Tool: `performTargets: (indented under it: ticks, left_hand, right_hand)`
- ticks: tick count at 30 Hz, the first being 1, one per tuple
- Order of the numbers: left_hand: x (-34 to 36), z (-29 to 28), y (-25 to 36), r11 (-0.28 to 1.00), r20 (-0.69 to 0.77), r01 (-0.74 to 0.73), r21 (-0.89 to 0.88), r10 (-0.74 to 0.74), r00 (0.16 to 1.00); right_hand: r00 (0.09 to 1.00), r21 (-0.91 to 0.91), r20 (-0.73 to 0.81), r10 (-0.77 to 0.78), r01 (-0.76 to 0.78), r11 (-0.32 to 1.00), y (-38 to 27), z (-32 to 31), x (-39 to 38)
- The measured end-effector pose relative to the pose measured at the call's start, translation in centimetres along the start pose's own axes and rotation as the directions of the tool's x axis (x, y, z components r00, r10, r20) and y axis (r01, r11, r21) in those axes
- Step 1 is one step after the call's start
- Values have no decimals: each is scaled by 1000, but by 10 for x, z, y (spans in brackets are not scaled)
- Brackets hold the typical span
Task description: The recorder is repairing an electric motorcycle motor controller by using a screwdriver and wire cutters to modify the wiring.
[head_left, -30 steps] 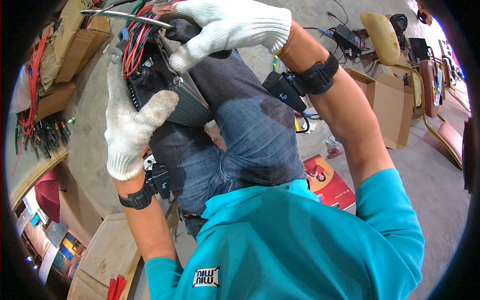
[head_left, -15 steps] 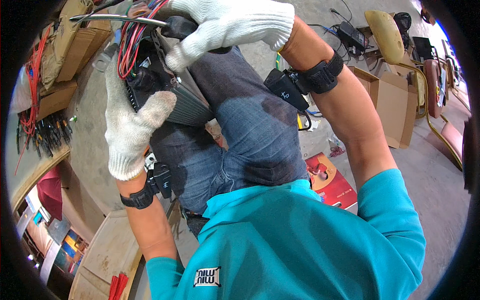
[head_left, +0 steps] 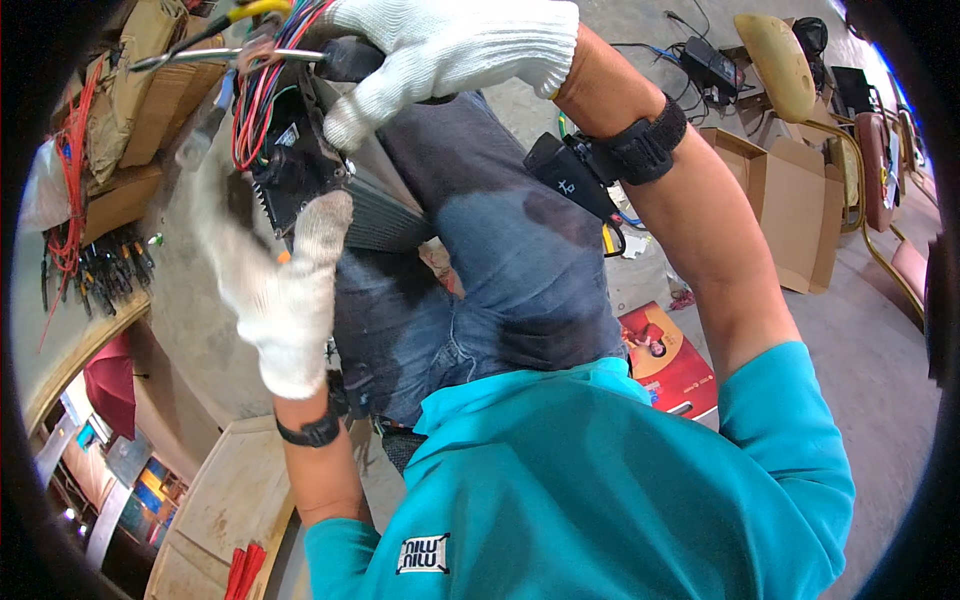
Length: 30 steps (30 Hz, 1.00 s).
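Note:
A dark finned metal box (head_left: 385, 215) lies across my jeans-clad thighs. From its far end rises a bundle of coloured wires (head_left: 262, 115). My right hand (head_left: 455, 50), in a white knit glove, is closed round the black handle of a screwdriver (head_left: 225, 56); its long shaft points left, across the wires. My left hand (head_left: 280, 290), gloved too, is at the box's left side. Its thumb lies against the box's end, while the fingers stretch away from it, smeared by motion. A dark, thin piece with a yellow part (head_left: 258, 10) shows at the top edge, its kind unclear.
On the left are cardboard boxes (head_left: 135, 205), red wire (head_left: 68, 190) and a heap of black-tipped leads (head_left: 100, 270). To the right, an open carton (head_left: 795, 220), a black power adapter (head_left: 712, 65) and chairs (head_left: 775, 65). A red printed box (head_left: 665, 360) sits beside my hip.
My left hand has loosened from round the box and shifted down and right, its fingers swinging out. The right hand and screwdriver have moved slightly left. More of the yellow part shows.

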<state>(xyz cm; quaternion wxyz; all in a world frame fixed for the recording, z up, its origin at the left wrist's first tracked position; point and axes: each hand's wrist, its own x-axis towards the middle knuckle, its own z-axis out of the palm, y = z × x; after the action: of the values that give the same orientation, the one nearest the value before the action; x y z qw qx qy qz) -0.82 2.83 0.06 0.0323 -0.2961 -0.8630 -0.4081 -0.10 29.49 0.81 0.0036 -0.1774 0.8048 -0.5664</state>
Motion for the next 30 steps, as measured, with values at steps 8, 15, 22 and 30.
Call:
performTargets:
  ticks: [8, 15, 22, 30]
  left_hand:
    - [-8, -8, 47, 873, -22, -306, 380, 339, 940]
    - [-5, -1, 43, 876, -13, -312, 368, 341, 940]
    - [-3, 3, 43, 860, -24, -338, 382, 375, 927]
    - [0, 1, 42, 733, 89, -456, 505, 481, 872]
  right_hand:
    - [998, -193, -59, 34, -45, 980, 4, 0, 0]
    - [997, -231, -81, 9, -28, 973, -28, -1, -23]
    - [737, -334, -115, 666, -660, 673, -80, 15, 31]
    - [997, -142, -70, -27, 17, 990, -28, -2, -25]
